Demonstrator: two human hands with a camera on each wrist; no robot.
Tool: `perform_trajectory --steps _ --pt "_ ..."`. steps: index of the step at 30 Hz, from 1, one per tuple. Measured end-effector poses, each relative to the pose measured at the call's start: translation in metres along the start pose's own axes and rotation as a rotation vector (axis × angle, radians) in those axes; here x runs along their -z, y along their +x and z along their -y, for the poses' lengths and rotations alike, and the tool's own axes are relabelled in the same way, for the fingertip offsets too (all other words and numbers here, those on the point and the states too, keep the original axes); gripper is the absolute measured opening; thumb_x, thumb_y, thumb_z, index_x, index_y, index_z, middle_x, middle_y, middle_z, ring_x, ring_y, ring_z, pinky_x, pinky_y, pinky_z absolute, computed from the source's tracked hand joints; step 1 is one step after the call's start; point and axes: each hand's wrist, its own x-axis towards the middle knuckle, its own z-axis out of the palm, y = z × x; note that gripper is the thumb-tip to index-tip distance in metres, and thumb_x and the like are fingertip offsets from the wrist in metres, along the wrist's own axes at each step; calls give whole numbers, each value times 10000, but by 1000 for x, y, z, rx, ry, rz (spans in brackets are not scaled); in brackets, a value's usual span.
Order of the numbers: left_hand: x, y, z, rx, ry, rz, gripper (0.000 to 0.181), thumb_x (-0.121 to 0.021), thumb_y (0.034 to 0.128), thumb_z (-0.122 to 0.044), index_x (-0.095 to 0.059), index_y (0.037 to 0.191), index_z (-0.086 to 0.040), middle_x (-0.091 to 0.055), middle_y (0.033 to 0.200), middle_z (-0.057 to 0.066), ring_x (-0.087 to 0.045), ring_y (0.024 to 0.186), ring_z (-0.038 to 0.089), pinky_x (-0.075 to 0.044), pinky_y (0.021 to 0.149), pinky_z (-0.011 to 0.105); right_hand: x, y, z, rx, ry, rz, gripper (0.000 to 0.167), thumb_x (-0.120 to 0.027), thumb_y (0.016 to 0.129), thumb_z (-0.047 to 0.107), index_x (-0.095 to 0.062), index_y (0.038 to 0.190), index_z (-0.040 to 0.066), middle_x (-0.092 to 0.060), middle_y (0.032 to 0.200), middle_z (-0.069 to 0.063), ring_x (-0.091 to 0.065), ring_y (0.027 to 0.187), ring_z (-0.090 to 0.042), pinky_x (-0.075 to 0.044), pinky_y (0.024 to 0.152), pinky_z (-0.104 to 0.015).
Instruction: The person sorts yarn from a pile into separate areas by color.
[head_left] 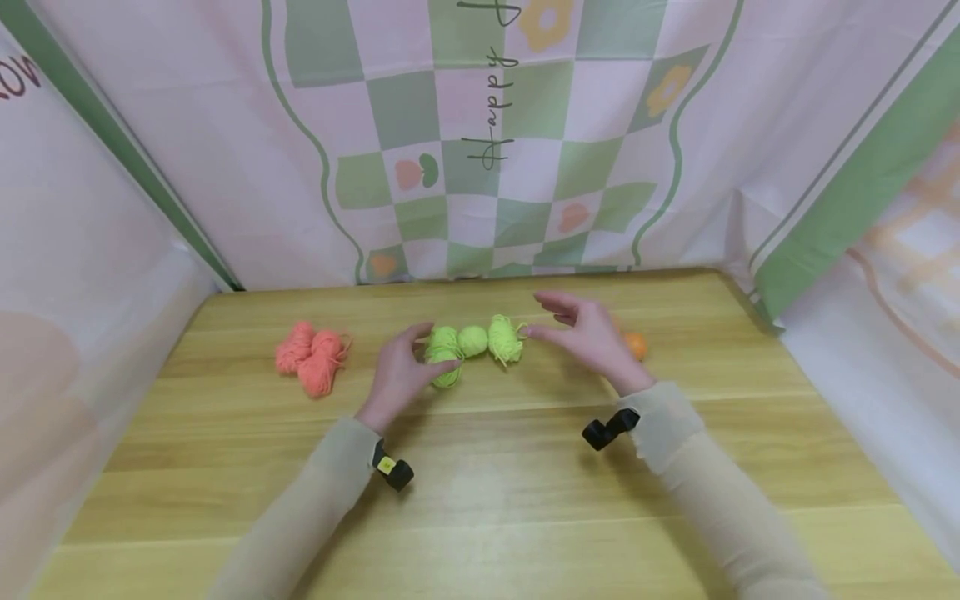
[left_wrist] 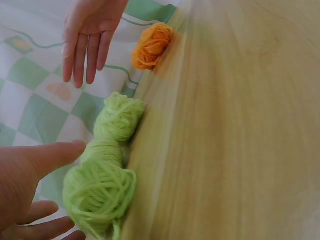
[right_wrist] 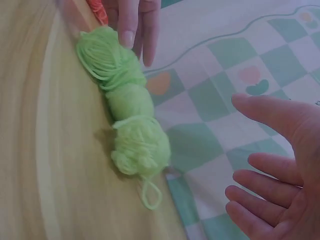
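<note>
Three lime-green yarn balls sit in a touching row near the back of the table: a left ball (head_left: 444, 340), a small middle ball (head_left: 473, 341) and a right ball (head_left: 504, 338) with a loose loop of yarn. My left hand (head_left: 397, 377) stands around the left ball, thumb in front and fingers behind, without gripping it. To the right of the row my right hand (head_left: 591, 335) hovers with its fingers stretched out. In the right wrist view its palm (right_wrist: 285, 185) faces the row and holds nothing.
A cluster of coral-pink yarn balls (head_left: 318, 362) lies at the left of the wooden table (head_left: 510, 500). Orange yarn (left_wrist: 152, 46) lies at the right, partly hidden behind my right hand in the head view. Patterned cloth (head_left: 405, 108) hangs along the back and sides.
</note>
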Motion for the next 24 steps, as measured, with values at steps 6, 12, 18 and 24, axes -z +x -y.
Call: perform_trajectory --steps 6,12,18,24 --pt "-1 0 6 46 12 12 751 -897 795 -262 -557 1421 -26 -610 1365 172 -623 1157 326 -511 984 451 -19 4 -7 -48 34 46 724 -831 854 415 -570 1438 76 -569 1442 -117 -541 1296 -330 -448 1074 -439" --pt "1 2 10 80 38 23 696 -868 828 -255 -569 1410 -19 -629 1327 184 -597 1193 330 -477 1026 467 -36 10 -15 -99 4 64 783 -858 825 411 -553 1441 36 -584 1416 -149 -586 1232 -349 -492 1019 -465" --pt "4 3 12 72 54 20 605 -844 853 -230 -612 1368 -13 -656 1286 180 -610 1167 314 -479 1019 452 -47 15 -15 -111 -61 57 755 -884 805 350 -582 1403 2 -630 1345 -168 -638 1148 -316 -520 979 -436" --pt "3 5 14 40 59 9 546 -849 837 -170 -653 1319 -5 -684 1247 169 -631 1137 303 -488 1004 442 -52 16 -14 -137 -90 65 712 -865 824 306 -583 1406 7 -656 1285 -162 -624 1112 -307 -516 954 -448"
